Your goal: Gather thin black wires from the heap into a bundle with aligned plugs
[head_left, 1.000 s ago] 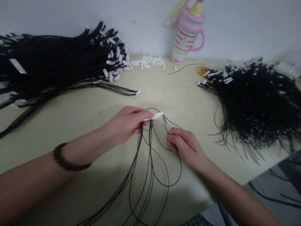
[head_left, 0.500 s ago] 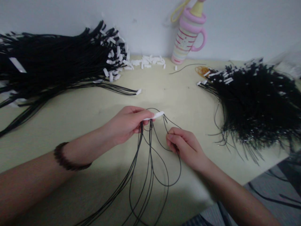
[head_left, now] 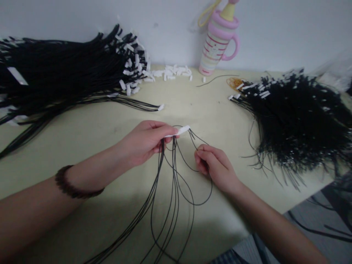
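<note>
I saw L hand (head_left: 145,141) pinched shut on white tag (head_left: 181,130) + cord bunch (head_left: 173,176), mid-table (head_left: 214,110). R hand (head_left: 214,167) pinched a cord end (head_left: 195,145) just beside. Tagged pile (head_left: 68,73) sat far left; right pile (head_left: 297,117) prob. unfinished, hard to tell.

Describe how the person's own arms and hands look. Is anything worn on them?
The left hand and the right hand are bare: no gloves, and no rings that can be seen. Neither arm shows a sleeve up to the picture's edge. Around the left wrist sits a dark brown bracelet, seemingly made of small beads. The right wrist carries nothing.
</note>
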Motion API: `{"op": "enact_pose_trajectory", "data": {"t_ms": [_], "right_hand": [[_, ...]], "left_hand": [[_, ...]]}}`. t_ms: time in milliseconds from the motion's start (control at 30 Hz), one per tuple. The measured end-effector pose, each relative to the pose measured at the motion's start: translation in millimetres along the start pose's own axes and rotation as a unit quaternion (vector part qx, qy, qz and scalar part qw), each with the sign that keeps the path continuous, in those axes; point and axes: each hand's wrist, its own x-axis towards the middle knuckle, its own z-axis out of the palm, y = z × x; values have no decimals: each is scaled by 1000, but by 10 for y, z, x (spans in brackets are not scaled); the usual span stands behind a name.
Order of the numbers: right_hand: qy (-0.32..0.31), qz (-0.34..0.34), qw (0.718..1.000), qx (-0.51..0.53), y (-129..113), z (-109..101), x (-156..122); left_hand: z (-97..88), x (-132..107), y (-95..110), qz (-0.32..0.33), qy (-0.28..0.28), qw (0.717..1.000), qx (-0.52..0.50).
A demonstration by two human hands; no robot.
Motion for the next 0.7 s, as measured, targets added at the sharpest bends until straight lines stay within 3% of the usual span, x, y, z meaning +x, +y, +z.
{"op": "enact_pose_trajectory", "data": {"t_ms": [133,300,433,600,700], "right_hand": [[-39,37,986,158,14,2,42],[-115,150,921,341,-33,-42,69],[-147,172,887,403,-66,-83,71],[-133,161,914,348,-62,-74,87],[-86,121,955,258,-32,-22,70]], "left_hand": [[7,-8,-3,15,0,1000,4],[4,-16,-11,41,-6,999,26],[1,-17,-16,45,-11,999,28],[13,-26,-17,41,-7,998,48],[20,-28,-1,45,0,997,55]]}}
